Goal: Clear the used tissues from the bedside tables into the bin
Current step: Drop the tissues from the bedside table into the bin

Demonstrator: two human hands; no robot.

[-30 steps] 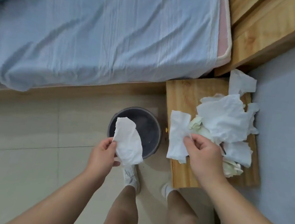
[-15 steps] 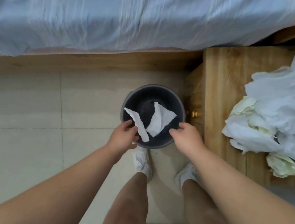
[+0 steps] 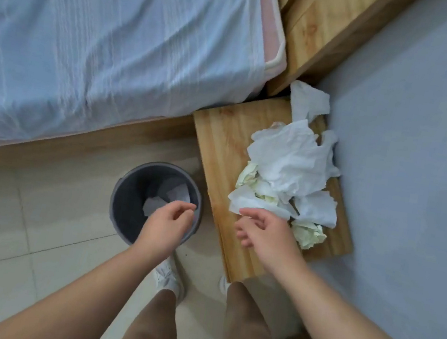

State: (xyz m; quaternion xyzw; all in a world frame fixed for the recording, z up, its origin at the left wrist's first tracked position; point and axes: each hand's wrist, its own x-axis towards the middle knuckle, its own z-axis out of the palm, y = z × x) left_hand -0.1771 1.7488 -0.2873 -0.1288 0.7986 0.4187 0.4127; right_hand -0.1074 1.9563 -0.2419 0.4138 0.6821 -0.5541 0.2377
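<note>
While both hands hung empty & apart, the left hand [image 3: 168, 227] hovered over the round dark-grey plastic bin [image 3: 124, 213], fingers loosely curled, w/ crumpled white tissues [image 3: 176, 191] lying inside it. The right hand [image 3: 264, 238], fingers relaxed, was above the pale wooden bedside table [image 3: 219, 151] near its front edge, fingertips just beside the heap of white & yellowish used tissues [image 3: 289, 164] piled along the table's right edge.

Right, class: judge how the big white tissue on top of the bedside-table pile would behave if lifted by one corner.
Probably floppy: the big white tissue lies creased and draped over other tissues, so it should hang limp. It looks thin, so likely very light. It overlaps a yellowish wad, so lifting may drag neighbours along.
</note>
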